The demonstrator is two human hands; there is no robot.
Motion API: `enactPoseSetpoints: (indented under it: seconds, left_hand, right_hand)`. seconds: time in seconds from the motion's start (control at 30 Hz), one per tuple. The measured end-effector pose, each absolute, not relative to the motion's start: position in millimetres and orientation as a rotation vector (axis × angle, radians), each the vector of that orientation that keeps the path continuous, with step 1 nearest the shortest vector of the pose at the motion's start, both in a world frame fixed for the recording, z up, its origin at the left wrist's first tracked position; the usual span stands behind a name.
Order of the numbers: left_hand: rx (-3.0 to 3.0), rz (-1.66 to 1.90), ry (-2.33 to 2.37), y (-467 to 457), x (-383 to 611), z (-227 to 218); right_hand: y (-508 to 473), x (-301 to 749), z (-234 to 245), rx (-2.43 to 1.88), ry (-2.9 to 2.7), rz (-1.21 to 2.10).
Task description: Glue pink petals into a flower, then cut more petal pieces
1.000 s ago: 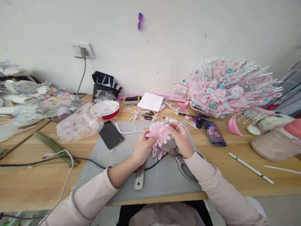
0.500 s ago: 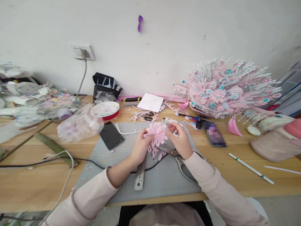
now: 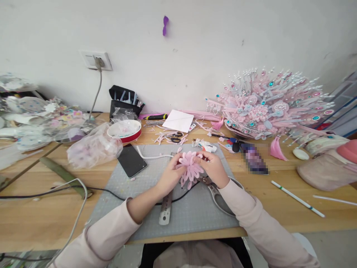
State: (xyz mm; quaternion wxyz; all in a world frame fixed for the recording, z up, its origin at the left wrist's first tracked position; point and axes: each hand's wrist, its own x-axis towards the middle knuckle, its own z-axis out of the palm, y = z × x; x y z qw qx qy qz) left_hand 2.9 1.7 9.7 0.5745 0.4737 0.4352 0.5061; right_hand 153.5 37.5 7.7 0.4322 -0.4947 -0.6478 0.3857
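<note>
A pink many-petalled craft flower (image 3: 190, 167) is held between both hands just above the grey cutting mat (image 3: 145, 186). My left hand (image 3: 170, 175) pinches its left side with thumb and fingers closed. My right hand (image 3: 214, 168) grips its right side, fingers curled around the petals. A steel ruler (image 3: 165, 208) lies on the mat below my left hand. Large scissors (image 3: 217, 193) lie under my right wrist. A black cable (image 3: 106, 190) runs across the mat beneath both hands.
A black phone (image 3: 131, 160) lies on the mat's left corner, with a red-rimmed bowl (image 3: 124, 130) and plastic bag (image 3: 93, 148) behind. A large pink beaded headdress (image 3: 267, 106) stands at right. A white stick (image 3: 297, 199) and beige pouch (image 3: 323, 171) lie far right.
Both hands have lowered the flower toward the mat and tilted it flatter. A small white glue gun behind the hands has come into sight.
</note>
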Motion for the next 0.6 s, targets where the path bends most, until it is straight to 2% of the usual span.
enactPoseSetpoints:
  seconds: [0.37,0.6]
  left_hand:
    - [1.325,1.173,1.089,5.5,-0.1,5.9]
    - [1.245,1.129,1.133,8.0,-0.9,9.5]
  right_hand:
    - [36.2,147.4,5.8,-1.265,-1.622,0.923]
    - [32.7,145.2,7.4,-1.244,-1.643,0.935]
